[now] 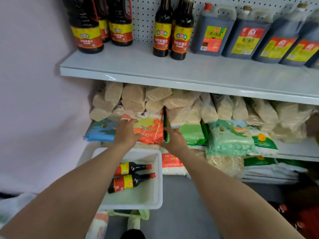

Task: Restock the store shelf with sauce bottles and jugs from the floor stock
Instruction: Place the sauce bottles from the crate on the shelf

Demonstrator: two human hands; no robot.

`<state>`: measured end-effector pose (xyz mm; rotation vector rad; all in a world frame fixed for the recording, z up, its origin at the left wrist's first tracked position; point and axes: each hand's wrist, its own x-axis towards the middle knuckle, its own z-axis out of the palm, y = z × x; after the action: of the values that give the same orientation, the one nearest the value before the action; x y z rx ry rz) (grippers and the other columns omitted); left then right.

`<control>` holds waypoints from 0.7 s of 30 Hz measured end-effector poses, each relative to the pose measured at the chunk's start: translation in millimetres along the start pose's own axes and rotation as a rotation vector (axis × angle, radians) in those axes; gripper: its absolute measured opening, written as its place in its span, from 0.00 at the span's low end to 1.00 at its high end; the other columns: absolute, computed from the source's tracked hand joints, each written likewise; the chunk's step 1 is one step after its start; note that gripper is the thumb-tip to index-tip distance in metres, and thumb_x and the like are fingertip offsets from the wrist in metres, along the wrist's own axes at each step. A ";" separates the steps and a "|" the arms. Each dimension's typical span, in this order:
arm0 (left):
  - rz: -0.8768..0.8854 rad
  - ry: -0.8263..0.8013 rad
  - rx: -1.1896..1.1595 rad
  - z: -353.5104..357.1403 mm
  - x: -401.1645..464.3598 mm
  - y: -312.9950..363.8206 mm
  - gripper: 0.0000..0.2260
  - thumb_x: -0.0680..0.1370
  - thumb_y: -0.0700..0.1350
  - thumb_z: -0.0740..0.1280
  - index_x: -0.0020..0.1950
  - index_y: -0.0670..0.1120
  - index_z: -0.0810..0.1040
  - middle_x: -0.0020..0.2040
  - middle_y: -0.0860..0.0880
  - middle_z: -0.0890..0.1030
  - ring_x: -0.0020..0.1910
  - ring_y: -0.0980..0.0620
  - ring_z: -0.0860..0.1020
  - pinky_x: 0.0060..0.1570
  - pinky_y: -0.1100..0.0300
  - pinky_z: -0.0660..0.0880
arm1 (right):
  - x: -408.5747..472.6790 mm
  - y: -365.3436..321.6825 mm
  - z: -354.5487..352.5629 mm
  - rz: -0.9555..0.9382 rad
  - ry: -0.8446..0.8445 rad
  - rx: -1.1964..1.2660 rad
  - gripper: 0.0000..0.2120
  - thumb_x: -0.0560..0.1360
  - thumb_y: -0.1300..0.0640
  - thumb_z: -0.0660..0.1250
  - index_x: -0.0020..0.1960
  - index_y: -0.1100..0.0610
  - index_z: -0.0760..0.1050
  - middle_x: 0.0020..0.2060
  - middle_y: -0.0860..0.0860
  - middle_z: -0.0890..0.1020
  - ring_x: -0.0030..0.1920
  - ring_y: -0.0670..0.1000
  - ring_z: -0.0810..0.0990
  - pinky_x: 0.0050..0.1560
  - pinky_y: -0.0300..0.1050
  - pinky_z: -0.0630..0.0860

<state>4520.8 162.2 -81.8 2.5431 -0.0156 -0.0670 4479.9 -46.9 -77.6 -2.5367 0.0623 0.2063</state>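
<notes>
Below the white metal upper shelf [172, 73], both arms stretched forward to an orange rice bag with maple-leaf print [150, 128] on the lower shelf. Left hand [126, 132] laid flat on the bag's left part, fingers straight and a little spread, thumb at the lower edge. Right hand [174, 139] at the bag's right edge, fingers partly hidden behind it; cannot tell how firmly held. Down on the grey floor, white plastic tub [155, 200] with two dark sauce bottles with red caps and red-yellow labels [131, 176] lying on their sides, one beside the other, caps toward the right. Up on the upper shelf, tall dark sauce bottles [170, 33] standing upright at left and centre, and dark sauce jugs with handles [214, 31] standing in a row at right. Beside the orange bag, green rice bags [229, 135] and clear packs of pale grain [133, 95].
</notes>
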 end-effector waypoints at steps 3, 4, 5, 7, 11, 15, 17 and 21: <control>-0.061 -0.058 -0.008 16.6 -8.8 -12.8 0.29 0.73 0.50 0.76 0.72 0.51 0.71 0.72 0.42 0.67 0.71 0.40 0.67 0.68 0.45 0.68 | 1.0 5.1 16.5 0.022 -0.067 -0.016 0.36 0.74 0.50 0.75 0.78 0.51 0.63 0.68 0.56 0.76 0.69 0.59 0.72 0.64 0.49 0.71; -0.085 -0.076 -0.005 21.9 -9.2 -17.3 0.30 0.73 0.50 0.76 0.73 0.52 0.70 0.73 0.42 0.65 0.71 0.40 0.66 0.68 0.45 0.68 | 2.6 6.8 21.3 0.030 -0.086 -0.022 0.36 0.74 0.50 0.75 0.78 0.50 0.63 0.69 0.56 0.75 0.69 0.59 0.71 0.65 0.50 0.71; -0.097 -0.092 -0.002 27.2 -8.4 -22.0 0.30 0.73 0.50 0.76 0.73 0.53 0.69 0.74 0.42 0.65 0.72 0.40 0.65 0.68 0.44 0.68 | 5.2 8.2 26.0 0.039 -0.101 -0.027 0.37 0.74 0.50 0.75 0.78 0.50 0.62 0.69 0.56 0.75 0.69 0.59 0.71 0.65 0.50 0.71; -0.102 -0.116 -0.005 36.9 -4.8 -30.5 0.31 0.73 0.49 0.76 0.73 0.52 0.69 0.73 0.42 0.65 0.71 0.40 0.66 0.68 0.45 0.68 | 11.3 11.9 36.6 0.066 -0.131 -0.043 0.37 0.74 0.50 0.75 0.78 0.50 0.62 0.69 0.56 0.75 0.70 0.59 0.71 0.65 0.51 0.72; -0.129 -0.171 -0.031 60.7 5.9 -52.2 0.31 0.72 0.49 0.77 0.72 0.51 0.71 0.70 0.43 0.69 0.69 0.42 0.68 0.66 0.47 0.69 | 25.8 21.6 63.2 0.110 -0.189 -0.061 0.36 0.74 0.49 0.75 0.78 0.49 0.62 0.66 0.56 0.77 0.67 0.58 0.74 0.61 0.49 0.73; -0.192 -0.278 -0.013 92.1 15.0 -80.5 0.31 0.72 0.49 0.77 0.72 0.50 0.70 0.69 0.42 0.69 0.69 0.42 0.69 0.67 0.49 0.69 | 39.3 36.6 97.4 0.177 -0.256 -0.062 0.37 0.74 0.49 0.74 0.78 0.51 0.61 0.69 0.57 0.75 0.69 0.59 0.72 0.64 0.50 0.71; -0.230 -0.336 -0.020 108.1 18.5 -94.8 0.31 0.72 0.49 0.77 0.73 0.49 0.70 0.68 0.42 0.70 0.67 0.42 0.70 0.66 0.50 0.69 | 44.4 45.4 115.0 0.227 -0.304 -0.052 0.37 0.75 0.49 0.73 0.79 0.51 0.60 0.69 0.57 0.75 0.70 0.59 0.71 0.64 0.52 0.72; -0.271 -0.479 -0.001 147.1 26.9 -122.3 0.29 0.71 0.48 0.77 0.70 0.47 0.74 0.60 0.42 0.77 0.60 0.43 0.76 0.59 0.54 0.71 | 51.2 67.2 153.2 0.341 -0.394 -0.013 0.37 0.75 0.48 0.72 0.79 0.50 0.59 0.68 0.56 0.74 0.70 0.58 0.70 0.64 0.52 0.72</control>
<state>4539.6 179.9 -273.2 2.4520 0.1411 -0.7762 4503.9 -16.2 -248.1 -2.4349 0.3389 0.8356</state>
